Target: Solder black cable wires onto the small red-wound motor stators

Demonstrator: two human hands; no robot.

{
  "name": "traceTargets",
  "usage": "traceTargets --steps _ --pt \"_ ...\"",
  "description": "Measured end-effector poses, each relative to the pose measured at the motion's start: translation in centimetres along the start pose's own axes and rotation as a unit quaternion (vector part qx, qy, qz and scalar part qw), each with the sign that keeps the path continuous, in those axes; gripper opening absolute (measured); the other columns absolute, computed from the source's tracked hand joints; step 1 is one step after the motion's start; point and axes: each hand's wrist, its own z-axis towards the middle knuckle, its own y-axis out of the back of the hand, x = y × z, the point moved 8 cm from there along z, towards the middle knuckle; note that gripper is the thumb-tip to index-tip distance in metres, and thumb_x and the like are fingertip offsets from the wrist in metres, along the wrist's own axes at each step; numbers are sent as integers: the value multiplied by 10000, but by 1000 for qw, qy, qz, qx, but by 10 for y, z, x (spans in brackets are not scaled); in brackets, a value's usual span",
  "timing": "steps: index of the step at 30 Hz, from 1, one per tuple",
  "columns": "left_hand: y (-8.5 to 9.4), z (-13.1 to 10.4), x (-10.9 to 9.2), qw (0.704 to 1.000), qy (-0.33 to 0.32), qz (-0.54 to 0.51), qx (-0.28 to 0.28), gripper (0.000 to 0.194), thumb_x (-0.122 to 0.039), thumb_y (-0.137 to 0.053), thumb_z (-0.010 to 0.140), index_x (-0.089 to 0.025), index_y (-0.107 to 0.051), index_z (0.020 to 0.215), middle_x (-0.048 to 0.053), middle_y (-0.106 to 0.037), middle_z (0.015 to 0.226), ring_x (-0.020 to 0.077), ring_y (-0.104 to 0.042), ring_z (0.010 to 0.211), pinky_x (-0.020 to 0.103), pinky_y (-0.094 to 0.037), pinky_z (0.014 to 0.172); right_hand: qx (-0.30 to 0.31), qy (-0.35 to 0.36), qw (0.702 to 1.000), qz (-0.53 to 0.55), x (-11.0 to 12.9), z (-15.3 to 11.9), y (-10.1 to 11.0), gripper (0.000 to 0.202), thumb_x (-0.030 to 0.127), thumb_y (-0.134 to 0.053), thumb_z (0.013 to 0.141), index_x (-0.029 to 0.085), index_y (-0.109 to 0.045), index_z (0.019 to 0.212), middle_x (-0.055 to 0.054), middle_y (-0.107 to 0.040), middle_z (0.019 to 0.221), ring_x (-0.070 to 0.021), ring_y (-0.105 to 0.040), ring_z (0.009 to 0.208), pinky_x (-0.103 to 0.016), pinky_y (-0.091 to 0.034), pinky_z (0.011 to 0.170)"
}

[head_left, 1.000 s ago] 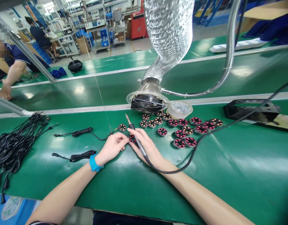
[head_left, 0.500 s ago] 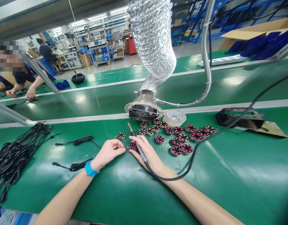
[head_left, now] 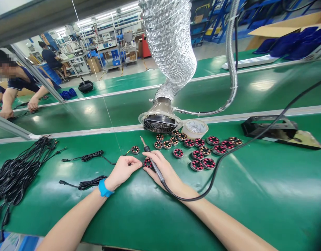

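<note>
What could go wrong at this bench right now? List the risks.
1. The soldering iron lies across the right hand, tip up beside the left hand; a slip could burn a finger.
2. Its black cord trails right past the loose stator rings; a tug might scatter them.
3. The ring pinched between both hands is small, so it may shift and spoil the joint.

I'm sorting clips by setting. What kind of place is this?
Most likely an electronics assembly line: a long green bench, a fume extraction duct over the work, a soldering iron in the right hand, and many small wound coil parts.
</note>
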Motion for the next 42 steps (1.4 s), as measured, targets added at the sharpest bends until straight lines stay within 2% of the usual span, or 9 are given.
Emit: traceTargets --steps 11,16,19,21,24,30,35,39,42 --pt "-5 -5 -9 999 -24 23 27 287 -417 -651 813 -142 -655 731 16 -654 695 131 -566 642 246 -435 644 -29 81 996 7 14 -1 -1 466 98 -474 946 288 -481 1372 -82 -550 1140 -177 -644 978 -312 -568 837" --pt "-20 -9 2 988 69 -116 75 342 -478 -678 776 -150 -585 746 -26 -571 570 81 -489 403 205 -363 417 -71 56 996 22 14 -6 -4 417 109 -444 963 301 -539 1320 -57 -574 1081 -147 -668 879 -267 -581 787" --pt "-20 -7 5 972 79 -220 27 373 -476 -739 722 -134 -592 733 3 -613 599 89 -550 430 199 -423 431 -119 20 991 51 19 -6 -1 381 91 -451 945 267 -577 1259 -55 -603 1027 -150 -682 881 -261 -583 810" --pt "-16 -6 6 963 70 -261 -12 369 -455 -762 714 -122 -606 744 14 -632 614 89 -579 465 195 -461 470 -114 22 991 65 26 -6 -4 402 67 -436 931 257 -572 1258 -63 -613 1035 -155 -686 918 -259 -582 830" --pt "-14 -5 8 959 62 -276 -23 379 -460 -752 739 -108 -614 754 32 -646 610 100 -601 490 209 -494 510 -85 35 994 66 30 -6 -9 462 40 -413 915 259 -538 1303 -79 -610 1106 -161 -689 976 -267 -581 855" --pt "2 -1 12 979 54 -186 -57 496 -599 -619 821 -105 -620 868 46 -650 688 141 -640 522 257 -511 516 -110 23 994 9 21 -4 6 442 91 -457 930 255 -526 1334 -106 -609 1193 -195 -698 997 -313 -588 876" --pt "12 -5 1 995 -15 -19 -98 473 -552 -470 932 -116 -654 920 79 -678 791 166 -669 631 284 -527 601 -168 46 984 -36 27 -5 28 394 96 -492 938 257 -559 1291 -99 -638 1105 -200 -694 979 -332 -583 867" --pt "20 -20 -24 969 -144 114 -165 422 -458 -370 1009 -170 -677 1040 94 -681 991 179 -669 830 285 -537 740 -214 75 972 -57 33 -9 42 422 69 -515 922 269 -563 1290 -87 -647 1068 -196 -690 947 -336 -584 836" --pt "30 -33 -44 937 -215 153 -231 430 -405 -295 1040 -182 -649 1139 99 -665 1021 169 -653 836 288 -532 777 -247 91 962 -71 36 -12 50 429 65 -528 909 274 -571 1281 -80 -656 1040 -202 -687 926 -354 -589 822"
